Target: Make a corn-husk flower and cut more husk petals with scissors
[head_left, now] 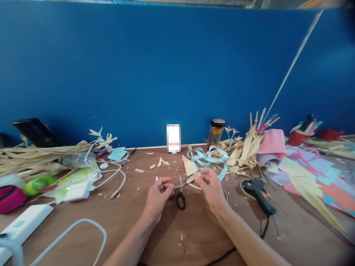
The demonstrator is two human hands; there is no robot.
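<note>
Near the middle of the brown table, black-handled scissors (181, 199) lie between my hands, their blades pointing away from me. My left hand (160, 195) is just left of them, its thumb and fingertips pinched together; whatever is between them is too small to make out. To the right of the scissors, my right hand (210, 184) is closed with thumb and fingers on a pale, thin piece of husk (191, 179). Beyond it lies a pale, pointed husk piece (188, 166), beside a loose coil of light blue ribbon (208, 157).
A glue gun (259, 194) with a black cord lies right of my right hand. A jar (216, 133), dried husks (245, 147) and coloured paper (327, 177) stand or lie farther right. White cables, a charger (79, 191) and a power strip (26, 229) are at left.
</note>
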